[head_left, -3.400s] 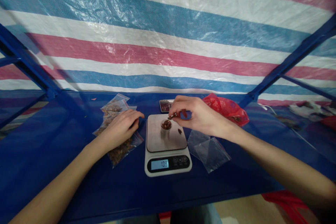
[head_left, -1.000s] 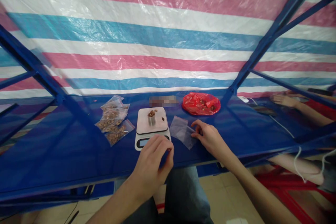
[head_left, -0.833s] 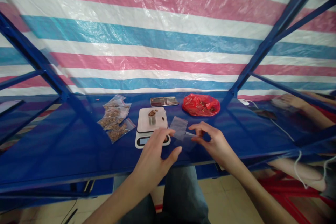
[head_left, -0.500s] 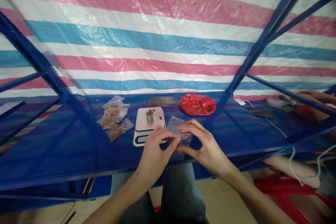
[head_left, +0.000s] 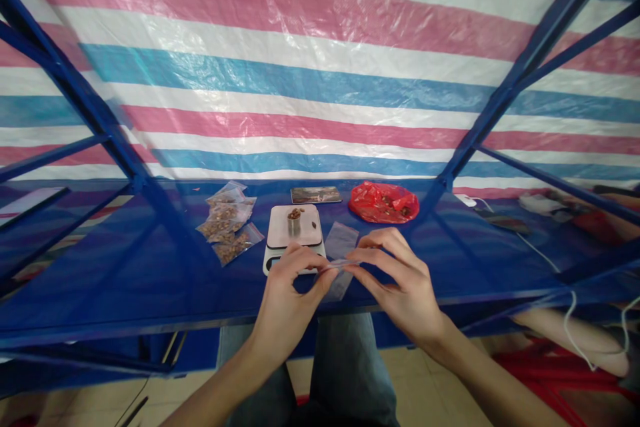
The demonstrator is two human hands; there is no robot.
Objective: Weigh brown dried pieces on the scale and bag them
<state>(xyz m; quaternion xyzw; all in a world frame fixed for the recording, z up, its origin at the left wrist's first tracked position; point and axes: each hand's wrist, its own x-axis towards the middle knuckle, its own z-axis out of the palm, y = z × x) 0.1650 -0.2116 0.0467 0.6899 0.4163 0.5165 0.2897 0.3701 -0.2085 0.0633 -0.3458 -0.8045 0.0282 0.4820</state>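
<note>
My left hand [head_left: 295,287] pinches one end of the top edge of a small clear zip bag [head_left: 341,263]. The other end of that edge is between the thumb and fingers of my right hand [head_left: 397,273]. Behind it another clear plastic bag [head_left: 341,238] lies on the blue table. Just beyond my left hand stands a white kitchen scale [head_left: 275,230], its display partly covered by my fingers. On its plate a small metal cup [head_left: 294,223] is heaped with brown nuts or seeds, and a loose dark piece [head_left: 314,225] lies beside the cup.
Several filled zip bags [head_left: 227,217] lie left of the scale. A red plastic bag [head_left: 383,203] with brown pieces sits at the back right, near a dark flat rectangular thing [head_left: 316,195]. Blue metal posts [head_left: 480,123] flank the table. Another person's arm [head_left: 565,340] is at the right.
My right hand has closed on the zip bag's edge, and the bag's top is now held stretched between both hands. The view has shifted slightly.
</note>
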